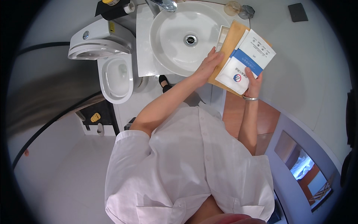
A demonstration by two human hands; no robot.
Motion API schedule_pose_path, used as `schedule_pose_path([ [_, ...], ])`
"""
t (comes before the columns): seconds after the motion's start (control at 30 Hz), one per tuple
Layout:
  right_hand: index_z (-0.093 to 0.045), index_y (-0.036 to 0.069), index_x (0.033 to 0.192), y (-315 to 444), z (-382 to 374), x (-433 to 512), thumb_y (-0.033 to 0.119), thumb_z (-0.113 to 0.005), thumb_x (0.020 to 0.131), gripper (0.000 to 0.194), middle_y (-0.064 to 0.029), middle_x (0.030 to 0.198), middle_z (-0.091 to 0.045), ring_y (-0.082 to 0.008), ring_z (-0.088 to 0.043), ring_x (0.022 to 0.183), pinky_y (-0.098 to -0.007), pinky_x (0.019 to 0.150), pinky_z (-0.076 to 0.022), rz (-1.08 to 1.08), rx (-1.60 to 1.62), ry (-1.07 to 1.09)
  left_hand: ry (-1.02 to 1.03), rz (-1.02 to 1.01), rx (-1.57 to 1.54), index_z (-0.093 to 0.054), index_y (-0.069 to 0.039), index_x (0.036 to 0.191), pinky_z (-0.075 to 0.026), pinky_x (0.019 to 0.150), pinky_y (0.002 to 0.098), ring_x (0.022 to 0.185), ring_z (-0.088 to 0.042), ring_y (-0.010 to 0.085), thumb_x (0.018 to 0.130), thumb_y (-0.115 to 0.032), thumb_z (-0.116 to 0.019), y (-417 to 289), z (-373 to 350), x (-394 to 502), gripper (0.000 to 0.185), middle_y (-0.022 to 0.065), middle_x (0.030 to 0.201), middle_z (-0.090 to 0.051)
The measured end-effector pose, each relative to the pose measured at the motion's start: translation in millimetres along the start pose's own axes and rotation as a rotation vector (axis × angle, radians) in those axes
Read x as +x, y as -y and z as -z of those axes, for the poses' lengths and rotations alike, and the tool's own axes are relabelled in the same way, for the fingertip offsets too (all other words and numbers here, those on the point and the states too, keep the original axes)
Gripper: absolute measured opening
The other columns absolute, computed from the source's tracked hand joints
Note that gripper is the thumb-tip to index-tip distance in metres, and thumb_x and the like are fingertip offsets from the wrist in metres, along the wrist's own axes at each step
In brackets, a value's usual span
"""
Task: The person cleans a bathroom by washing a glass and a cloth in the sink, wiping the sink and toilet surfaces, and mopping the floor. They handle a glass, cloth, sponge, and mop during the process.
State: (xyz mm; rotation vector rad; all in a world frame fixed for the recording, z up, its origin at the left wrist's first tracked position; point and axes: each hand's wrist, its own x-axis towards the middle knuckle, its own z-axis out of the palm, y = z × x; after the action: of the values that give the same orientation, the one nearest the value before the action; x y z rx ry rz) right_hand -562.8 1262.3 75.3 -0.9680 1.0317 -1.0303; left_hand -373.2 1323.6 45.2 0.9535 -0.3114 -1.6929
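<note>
Before me, over the basin's right rim, is a tan wooden board or tray (214,81), tilted. On it lie flat white packets with a blue band (233,73), bearing writing and a round emblem. My left hand (208,65) holds the tray's left edge, its fingers beside a shallow white box or tray (223,35) partly hidden behind the wood. My right hand (254,84), with a silver bangle (251,98) at the wrist, grips the packets near the lower right, thumb on top; its other fingers are mostly hidden.
A round white washbasin (170,47) with a chrome faucet (167,5) is ahead. Two glasses, one amber (232,8) and one grey (246,12), stand at its back right. At left are a toilet with raised lid (116,78) and a black shelf (113,10) holding a roll.
</note>
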Motion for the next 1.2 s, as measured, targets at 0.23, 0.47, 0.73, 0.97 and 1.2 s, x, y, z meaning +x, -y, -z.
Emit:
schedule_pose_path([
  [0.23, -0.042, 0.003, 0.137, -13, 28, 23, 0.011, -0.063, 0.091, 0.052, -0.0128, 0.137, -0.052, -0.0307, -0.053, 0.123, -0.0461, 0.107, -0.0416, -0.233, 0.571, 0.026, -0.081, -0.169, 0.236, -0.013, -0.008, 0.154, -0.022, 0.116, 0.0371, 0.145, -0.020, 0.0273, 0.094, -0.037, -0.060, -16, 17, -4, 0.082, 0.0169, 0.157, -0.019],
  [0.47, -0.064, 0.009, 0.098, 4, 25, 31, 0.030, -0.066, 0.089, 0.024, -0.0184, 0.155, -0.026, -0.0361, -0.022, 0.144, -0.0598, 0.115, -0.0203, -0.093, 0.761, 0.427, -0.214, -0.192, 0.483, -0.019, -0.003, 0.151, -0.032, 0.112, 0.0397, 0.140, -0.032, 0.0296, 0.075, -0.036, -0.080, -16, -1, 9, 0.103, 0.0203, 0.147, -0.035],
  [0.73, -0.061, 0.016, 0.105, 18, 3, 32, 0.027, -0.066, 0.087, 0.022, -0.0187, 0.156, -0.024, -0.0360, -0.015, 0.147, -0.0568, 0.114, -0.0187, -0.086, 0.680, 0.607, -0.087, -0.067, 0.080, -0.026, 0.000, 0.143, -0.049, 0.096, 0.0360, 0.117, -0.055, 0.0245, 0.071, -0.024, -0.084, -10, -1, 24, 0.096, 0.0158, 0.131, -0.051],
  [0.97, -0.061, 0.017, 0.101, 30, -19, 40, 0.029, -0.065, 0.087, 0.019, -0.0214, 0.156, -0.023, -0.0384, -0.011, 0.147, -0.0627, 0.115, -0.0108, -0.118, 0.565, 0.693, -0.059, -0.140, -0.035, -0.036, 0.000, 0.135, -0.053, 0.088, 0.0355, 0.109, -0.060, 0.0225, 0.078, -0.022, -0.079, 3, 6, 43, 0.075, 0.0125, 0.124, -0.054],
  [1.2, -0.060, 0.017, 0.098, 37, -41, 47, 0.032, -0.063, 0.090, 0.018, -0.0224, 0.156, -0.021, -0.0387, -0.009, 0.147, -0.0674, 0.114, -0.0095, -0.071, 0.582, 0.827, 0.242, 0.156, -0.379, -0.056, -0.005, 0.125, -0.060, 0.075, 0.0343, 0.090, -0.068, 0.0190, 0.095, -0.027, -0.060, -22, 36, 42, 0.038, 0.0088, 0.107, -0.066],
])
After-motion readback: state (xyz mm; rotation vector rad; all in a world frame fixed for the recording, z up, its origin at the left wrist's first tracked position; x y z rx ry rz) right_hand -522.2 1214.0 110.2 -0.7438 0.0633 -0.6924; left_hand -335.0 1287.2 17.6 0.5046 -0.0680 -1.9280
